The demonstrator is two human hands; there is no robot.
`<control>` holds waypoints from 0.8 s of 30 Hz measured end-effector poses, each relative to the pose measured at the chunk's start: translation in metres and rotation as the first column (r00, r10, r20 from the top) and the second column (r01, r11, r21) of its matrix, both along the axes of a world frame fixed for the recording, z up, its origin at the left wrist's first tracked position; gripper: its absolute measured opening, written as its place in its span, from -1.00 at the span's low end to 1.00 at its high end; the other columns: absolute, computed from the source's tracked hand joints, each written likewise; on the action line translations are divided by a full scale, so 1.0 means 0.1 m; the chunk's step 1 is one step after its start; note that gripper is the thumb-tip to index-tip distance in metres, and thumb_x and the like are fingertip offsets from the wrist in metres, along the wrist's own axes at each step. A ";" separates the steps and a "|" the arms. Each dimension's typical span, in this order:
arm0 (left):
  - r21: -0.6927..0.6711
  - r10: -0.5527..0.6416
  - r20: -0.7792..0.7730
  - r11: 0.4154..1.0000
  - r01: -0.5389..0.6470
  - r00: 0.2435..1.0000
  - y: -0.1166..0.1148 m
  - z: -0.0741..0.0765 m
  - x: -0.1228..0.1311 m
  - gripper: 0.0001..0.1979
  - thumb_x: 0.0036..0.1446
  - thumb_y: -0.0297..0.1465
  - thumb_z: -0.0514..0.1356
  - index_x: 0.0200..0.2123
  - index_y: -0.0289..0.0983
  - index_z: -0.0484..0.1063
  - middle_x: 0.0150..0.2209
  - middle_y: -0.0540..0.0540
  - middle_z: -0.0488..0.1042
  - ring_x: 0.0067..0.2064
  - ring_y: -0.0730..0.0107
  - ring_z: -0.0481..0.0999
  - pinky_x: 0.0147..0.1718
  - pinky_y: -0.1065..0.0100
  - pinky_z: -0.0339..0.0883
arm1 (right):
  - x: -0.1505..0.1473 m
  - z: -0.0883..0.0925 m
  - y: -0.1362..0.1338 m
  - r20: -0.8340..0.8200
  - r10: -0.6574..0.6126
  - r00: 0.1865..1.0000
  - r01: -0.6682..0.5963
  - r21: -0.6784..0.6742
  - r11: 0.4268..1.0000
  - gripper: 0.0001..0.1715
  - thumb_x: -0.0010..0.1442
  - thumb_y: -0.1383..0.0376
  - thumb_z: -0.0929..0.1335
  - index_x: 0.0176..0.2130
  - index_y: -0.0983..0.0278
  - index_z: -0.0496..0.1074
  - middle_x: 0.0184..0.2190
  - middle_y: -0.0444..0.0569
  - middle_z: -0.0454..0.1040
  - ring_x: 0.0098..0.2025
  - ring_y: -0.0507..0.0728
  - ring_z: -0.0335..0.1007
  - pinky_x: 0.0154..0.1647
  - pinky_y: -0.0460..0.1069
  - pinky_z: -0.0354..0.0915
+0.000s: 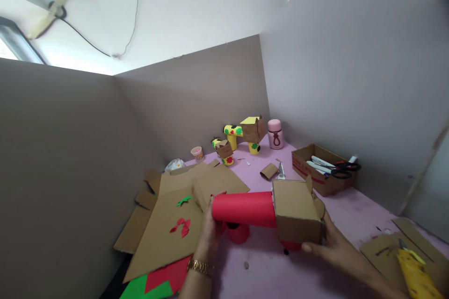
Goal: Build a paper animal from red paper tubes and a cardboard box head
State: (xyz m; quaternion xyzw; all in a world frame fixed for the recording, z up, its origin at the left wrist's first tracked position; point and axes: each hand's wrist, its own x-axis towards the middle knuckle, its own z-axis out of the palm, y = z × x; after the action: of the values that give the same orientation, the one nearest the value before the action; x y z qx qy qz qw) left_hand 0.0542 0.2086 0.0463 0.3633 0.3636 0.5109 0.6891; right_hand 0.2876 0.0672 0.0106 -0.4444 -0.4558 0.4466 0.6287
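A paper animal figure, with a red tube body (243, 209) and a cardboard box head (296, 205), lies across the front of the table. Its head bears rounded cardboard ears on the right, and short red tube legs show below. At the body's left end, my left hand (211, 219) is closed around the tube; its fingertips are partly hidden behind it. On the right side of the box head, my right hand (324, 238) grips with the thumb low in front and the fingers behind. Red paper cut-outs (181, 227) and a green paper cut-out (184, 201) lie on cardboard at left.
Two yellow spotted animal figures (250, 128) stand at the back beside a pink jar (275, 134). An open cardboard box (322, 182) at right holds markers and scissors (345, 169). Cardboard sheets (164, 229) cover the left. A yellow bag (417, 271) lies front right. Grey partitions (196, 88) enclose the table.
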 end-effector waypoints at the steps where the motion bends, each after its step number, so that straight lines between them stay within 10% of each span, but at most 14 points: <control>1: 0.002 0.000 -0.008 1.000 0.000 1.000 0.00 0.00 0.00 -0.57 0.06 -0.16 0.21 -0.07 -0.30 0.47 -0.23 -0.13 0.59 -0.23 0.24 0.55 -0.20 0.29 0.37 | 0.00 0.00 0.00 0.010 -0.005 1.000 0.005 0.001 1.000 0.38 -0.12 -0.05 0.49 0.31 0.01 -0.45 0.38 0.03 -0.27 0.35 0.31 -0.22 0.26 0.18 -0.02; 15: -0.058 -0.009 -0.056 0.998 0.006 0.998 0.02 0.09 -0.01 -0.67 0.15 -0.22 0.14 -0.11 -0.30 0.47 -0.29 -0.11 0.61 -0.31 0.29 0.57 -0.29 0.33 0.41 | 0.09 -0.07 0.04 0.154 -0.066 0.986 0.055 0.078 0.995 0.43 -0.19 -0.28 0.38 0.31 0.09 -0.49 0.39 0.08 -0.38 0.37 0.29 -0.40 0.28 0.22 -0.20; 24: -0.086 0.009 -0.084 0.996 -0.016 0.996 0.08 0.13 0.01 -0.69 0.23 -0.27 0.05 -0.10 -0.29 0.46 -0.28 -0.09 0.63 -0.29 0.32 0.59 -0.32 0.37 0.44 | 0.15 -0.10 0.09 0.115 -0.184 0.976 0.160 0.188 0.969 -0.02 0.09 -0.29 0.13 0.31 -0.05 -0.34 0.38 -0.05 -0.27 0.36 0.25 -0.32 0.26 0.26 -0.18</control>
State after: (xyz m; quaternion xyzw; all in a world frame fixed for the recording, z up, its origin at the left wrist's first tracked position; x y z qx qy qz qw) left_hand 0.0554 0.2165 0.0589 0.3519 0.4160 0.4834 0.6851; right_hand 0.3026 0.0763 0.0010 -0.4531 -0.4941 0.3176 0.6707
